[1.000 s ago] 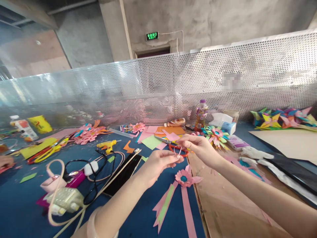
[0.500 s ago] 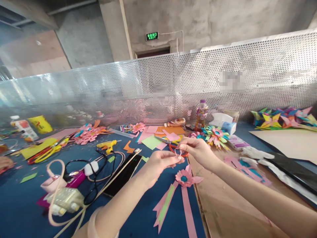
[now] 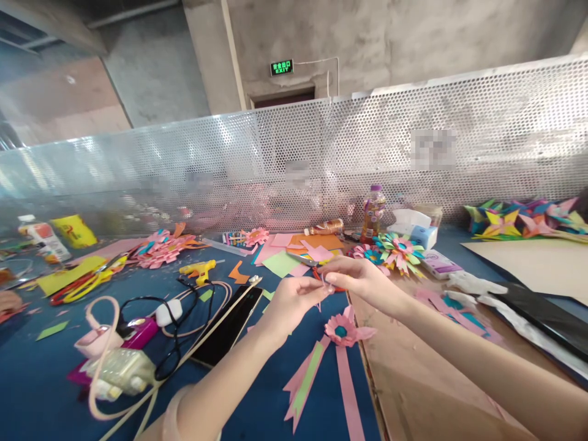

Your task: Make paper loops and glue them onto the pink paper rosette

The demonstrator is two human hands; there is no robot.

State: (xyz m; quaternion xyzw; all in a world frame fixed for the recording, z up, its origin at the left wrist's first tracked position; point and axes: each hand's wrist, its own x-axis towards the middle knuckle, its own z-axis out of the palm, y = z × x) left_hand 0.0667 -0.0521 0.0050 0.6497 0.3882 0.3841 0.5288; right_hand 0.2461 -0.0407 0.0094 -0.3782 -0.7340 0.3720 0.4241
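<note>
My left hand (image 3: 297, 301) and my right hand (image 3: 361, 278) meet in the middle, fingertips pinched together on a narrow pink paper strip (image 3: 323, 279). Most of that strip is hidden behind the fingers. Just below them lies a pink paper flower (image 3: 340, 331) with a teal centre. Long pink paper tails (image 3: 350, 392) run from it towards me, one with a green stripe on it. Behind my right hand are red-handled scissors (image 3: 337, 280), partly covered.
A phone (image 3: 229, 324), tangled cables and a power adapter (image 3: 124, 370) lie left. Further back are a yellow glue gun (image 3: 198, 269), coloured paper sheets (image 3: 280, 262), a drink bottle (image 3: 373, 214) and paper flowers (image 3: 400, 248). Another person's hand (image 3: 11, 303) shows at far left.
Both hands have shifted slightly left and drawn closer together. The pink strip, earlier a visible loop between the fingers, is now mostly covered by them. The flower has stayed put.
</note>
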